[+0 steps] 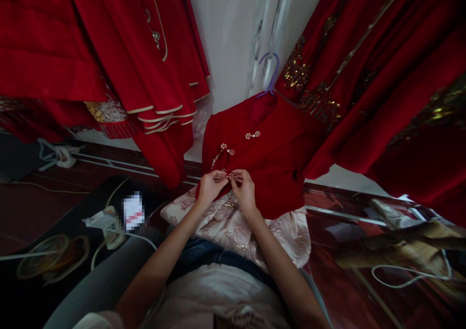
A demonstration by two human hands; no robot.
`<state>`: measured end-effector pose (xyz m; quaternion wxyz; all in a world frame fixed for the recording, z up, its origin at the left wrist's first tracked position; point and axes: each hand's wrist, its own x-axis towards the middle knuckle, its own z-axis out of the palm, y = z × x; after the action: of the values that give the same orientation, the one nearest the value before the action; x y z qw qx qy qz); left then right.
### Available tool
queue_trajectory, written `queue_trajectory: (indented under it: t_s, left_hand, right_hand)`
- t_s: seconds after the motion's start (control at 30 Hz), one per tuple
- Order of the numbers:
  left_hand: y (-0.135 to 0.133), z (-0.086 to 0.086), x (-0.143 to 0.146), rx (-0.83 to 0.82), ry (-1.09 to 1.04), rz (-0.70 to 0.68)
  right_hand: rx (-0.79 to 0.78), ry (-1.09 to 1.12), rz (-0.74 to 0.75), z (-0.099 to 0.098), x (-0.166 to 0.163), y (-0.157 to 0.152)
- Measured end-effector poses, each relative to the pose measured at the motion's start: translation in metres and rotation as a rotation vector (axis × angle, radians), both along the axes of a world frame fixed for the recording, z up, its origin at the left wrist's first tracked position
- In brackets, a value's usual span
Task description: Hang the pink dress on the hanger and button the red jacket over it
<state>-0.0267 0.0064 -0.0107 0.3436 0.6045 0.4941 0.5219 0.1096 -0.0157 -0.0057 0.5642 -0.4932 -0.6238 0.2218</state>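
Observation:
A red jacket (276, 149) with flower-shaped ornamental clasps is spread over my lap, its neck on a purple hanger (271, 76). Close to its lower front edge, my left hand (211, 186) and my right hand (244, 188) meet, both closed in a pinch. Between them sits a flower clasp (231, 175), mostly covered by the fingers; my right fingertips grip its near half and my left fingertips the other side. Higher up, one clasp (252, 135) lies across the jacket front, and another clasp (227, 149) is nearer my left hand. Pale brocade fabric (229, 212) shows below the jacket.
Red garments (163, 76) hang on the left, and red garments with gold sequins (364, 76) on the right. A power strip (112, 229) with cables lies on a dark surface at left. Brown wrapping material (411, 251) and a white cord (396, 284) are at right.

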Motion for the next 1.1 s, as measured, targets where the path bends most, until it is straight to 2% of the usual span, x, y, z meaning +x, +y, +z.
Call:
queue_trajectory:
  t_s: [0.2,0.57,0.83,1.1]
  left_hand:
    - [0.001,0.000,-0.003,0.002,-0.083,-0.056]
    - [-0.012,0.008,-0.009,0.011,-0.008,-0.124]
    - [-0.020,0.012,-0.010,0.001,-0.033,-0.130]
    - [-0.011,0.015,-0.009,-0.005,-0.008,-0.050]
  right_hand:
    - [-0.004,0.027,0.019,0.000,0.002,-0.006]
    - [0.003,0.041,0.021,0.003,0.004,-0.017]
    - [0.007,0.070,0.050,0.004,0.002,-0.022]
    - [-0.023,0.087,0.069,0.004,0.002,-0.008]
